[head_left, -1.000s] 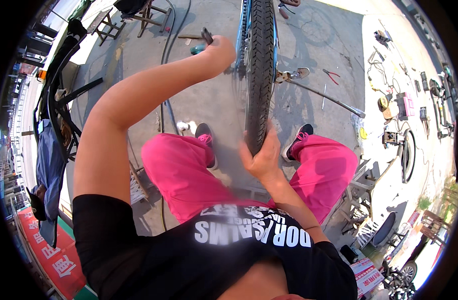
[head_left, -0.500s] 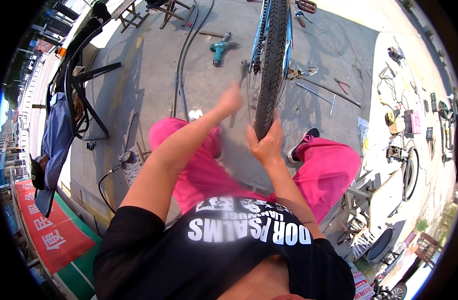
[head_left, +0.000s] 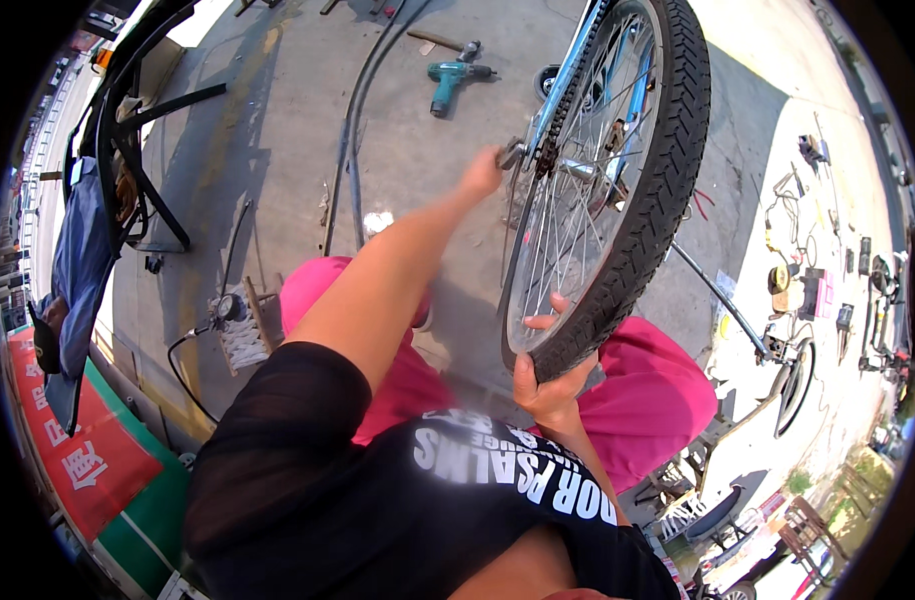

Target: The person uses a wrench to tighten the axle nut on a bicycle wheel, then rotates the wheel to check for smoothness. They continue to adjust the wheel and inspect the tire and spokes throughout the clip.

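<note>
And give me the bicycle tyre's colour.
The tyre is black, shown best in the head view.

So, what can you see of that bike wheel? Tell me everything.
The wheel has a black, knobbly, rubber-looking tyre, thin metallic spokes and a silvery hub. It sits in the blue frame, on edge, seemingly leaning right. The right hand wraps round the tyre's near end, fingertips showing among the spokes. The left hand holds a tool near the hub; contact is unclear.

The left hand (head_left: pixel 481 172) blurs around a partly hidden tool (head_left: pixel 511 154), perhaps a wrench.
</note>
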Available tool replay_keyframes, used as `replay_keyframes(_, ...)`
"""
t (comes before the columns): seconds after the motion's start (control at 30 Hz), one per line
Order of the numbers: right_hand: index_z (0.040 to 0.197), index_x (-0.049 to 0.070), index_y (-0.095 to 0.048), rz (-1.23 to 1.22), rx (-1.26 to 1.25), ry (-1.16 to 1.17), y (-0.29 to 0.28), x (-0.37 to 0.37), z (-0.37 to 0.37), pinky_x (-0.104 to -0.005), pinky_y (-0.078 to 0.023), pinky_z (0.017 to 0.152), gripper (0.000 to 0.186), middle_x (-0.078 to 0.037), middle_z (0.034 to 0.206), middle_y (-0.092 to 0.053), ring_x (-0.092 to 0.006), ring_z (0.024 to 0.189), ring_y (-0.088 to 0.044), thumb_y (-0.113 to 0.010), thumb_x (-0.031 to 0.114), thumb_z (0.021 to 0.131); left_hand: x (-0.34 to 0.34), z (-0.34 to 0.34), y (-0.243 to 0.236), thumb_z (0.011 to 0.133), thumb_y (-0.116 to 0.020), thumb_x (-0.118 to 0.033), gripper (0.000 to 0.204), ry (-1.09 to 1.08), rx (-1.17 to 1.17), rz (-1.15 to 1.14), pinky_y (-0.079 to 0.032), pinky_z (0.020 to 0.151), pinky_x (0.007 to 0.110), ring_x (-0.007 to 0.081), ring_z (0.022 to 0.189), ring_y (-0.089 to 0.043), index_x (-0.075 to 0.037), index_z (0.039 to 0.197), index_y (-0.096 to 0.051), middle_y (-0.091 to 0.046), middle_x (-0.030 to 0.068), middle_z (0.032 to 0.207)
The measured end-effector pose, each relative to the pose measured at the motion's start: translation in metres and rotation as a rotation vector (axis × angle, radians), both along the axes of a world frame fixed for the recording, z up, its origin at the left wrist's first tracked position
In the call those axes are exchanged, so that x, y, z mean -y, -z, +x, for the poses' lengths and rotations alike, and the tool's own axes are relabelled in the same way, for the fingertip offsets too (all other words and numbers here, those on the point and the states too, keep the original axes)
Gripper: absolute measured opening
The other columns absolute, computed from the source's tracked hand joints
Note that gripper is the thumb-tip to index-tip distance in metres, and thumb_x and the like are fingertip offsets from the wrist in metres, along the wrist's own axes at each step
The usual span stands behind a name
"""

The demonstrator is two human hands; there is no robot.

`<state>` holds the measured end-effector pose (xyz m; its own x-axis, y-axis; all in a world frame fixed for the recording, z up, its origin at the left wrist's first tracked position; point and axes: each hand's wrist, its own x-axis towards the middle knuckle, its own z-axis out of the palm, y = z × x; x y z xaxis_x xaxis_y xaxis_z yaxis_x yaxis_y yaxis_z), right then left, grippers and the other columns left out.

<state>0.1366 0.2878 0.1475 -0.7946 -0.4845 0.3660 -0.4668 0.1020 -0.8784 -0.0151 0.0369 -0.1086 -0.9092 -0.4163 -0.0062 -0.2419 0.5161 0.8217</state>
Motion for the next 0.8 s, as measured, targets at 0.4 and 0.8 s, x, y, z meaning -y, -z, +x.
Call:
replay_keyframes(0.4,0.129,-0.011,-0.034,0.046,-0.004,0.031,0.006,-0.007,0.003,-0.0395,-0.046,0.083,0.068,-0.027,0.116,-0.053,-0.0260,0.087,-0.061,-0.065,0.024,0.079,0.072,-0.103,-0.164,0.075,-0.068,-0.019,0.004,0.693,-0.177,-1.148,-0.027,0.107,0.046,0.0169,0.106,-0.052,-0.016,0.074,-0.065,-0.059,-0.0017,0.089)
replay_keyframes(0.8,0.127,-0.011,-0.034,0.079,-0.194,0.178,0.030,0.002,0.007,-0.0428,-0.045,0.085,0.069,-0.026,0.115,-0.053,-0.0372,0.096,-0.056,-0.068,0.021,0.076,-0.014,-0.025,-0.268,0.066,-0.074,-0.017,0.021,0.739,0.610,-1.545,-0.051,0.065,0.040,0.0227,0.087,-0.067,-0.014,0.087,-0.073,-0.070,0.0023,0.090)
